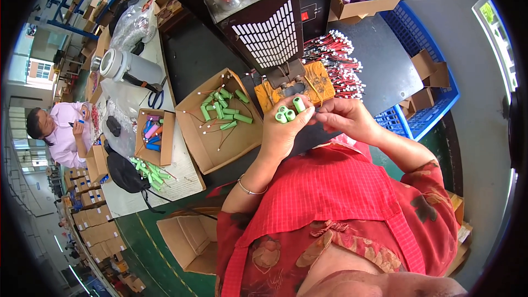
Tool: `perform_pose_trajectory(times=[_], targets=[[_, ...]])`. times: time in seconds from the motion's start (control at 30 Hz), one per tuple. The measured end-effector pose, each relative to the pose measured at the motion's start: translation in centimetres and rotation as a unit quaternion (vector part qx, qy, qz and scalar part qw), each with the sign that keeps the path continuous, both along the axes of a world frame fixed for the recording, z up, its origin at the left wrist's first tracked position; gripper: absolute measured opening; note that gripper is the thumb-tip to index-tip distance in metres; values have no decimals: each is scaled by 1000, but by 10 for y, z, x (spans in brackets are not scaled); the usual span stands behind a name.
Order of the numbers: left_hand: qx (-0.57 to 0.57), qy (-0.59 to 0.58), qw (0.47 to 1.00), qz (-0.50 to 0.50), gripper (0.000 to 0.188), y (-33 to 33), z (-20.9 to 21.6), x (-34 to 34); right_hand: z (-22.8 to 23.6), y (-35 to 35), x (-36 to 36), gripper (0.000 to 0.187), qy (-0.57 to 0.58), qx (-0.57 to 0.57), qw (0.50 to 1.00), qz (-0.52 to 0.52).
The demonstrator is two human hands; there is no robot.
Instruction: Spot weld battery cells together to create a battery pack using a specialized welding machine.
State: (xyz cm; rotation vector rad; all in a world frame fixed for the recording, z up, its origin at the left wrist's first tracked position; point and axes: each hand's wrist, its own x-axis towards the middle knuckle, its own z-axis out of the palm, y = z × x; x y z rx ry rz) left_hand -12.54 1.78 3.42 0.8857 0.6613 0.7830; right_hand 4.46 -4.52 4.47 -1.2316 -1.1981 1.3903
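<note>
My left hand is closed around several green cylindrical battery cells, their pale ends facing up. One more green cell stands by its thumb and fingers. Beside them my right hand has its fingers pinched together close to the left thumb; what they hold is hidden. Just beyond both hands sits a worn yellow block under the metal tips of a black spot-welding machine. An open cardboard box to the left holds green cells with thin wires.
Red and black wires with white connectors are heaped right of the machine. Purple cells fill a carton behind them. A blue crate stands at the right. Leftward, a white table carries more cells; a person in pink works beyond.
</note>
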Motion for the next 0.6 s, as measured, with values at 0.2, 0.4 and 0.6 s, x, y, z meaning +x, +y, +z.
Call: perform_pose_trajectory(times=[0.2, 0.4, 0.6], targets=[[480, 274, 821, 143, 26, 26, -10, -10, 4, 32, 5, 23, -100, 20, 994, -34], [522, 284, 791, 146, 27, 38, -14, -5, 7, 52, 4, 27, -111, -1, 994, 13], [515, 288, 796, 136, 25, 43, -12, -1, 6, 58, 3, 25, -120, -26, 992, 9]])
